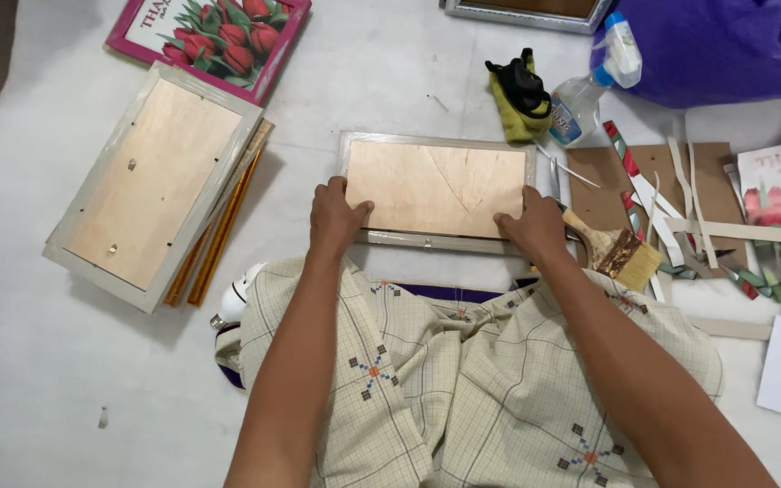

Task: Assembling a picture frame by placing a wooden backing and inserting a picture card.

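Observation:
A grey picture frame [436, 140] lies face down in front of me, its plywood backing board [436, 188] showing. My left hand [334, 217] rests on the frame's near left corner with the thumb pressing on the board. My right hand [532, 224] presses the board's near right corner, fingers flat. Neither hand lifts anything. A checked beige cloth [463, 370] covers my lap below the frame.
A stack of face-down frames [151, 181] lies to the left, a tulip print in a pink frame [214, 36] behind it. Right of me are a paintbrush [615, 248], a spray bottle [589, 86], a yellow-green cloth [519, 95], cardboard strips [680, 194] and a purple bag [725, 45].

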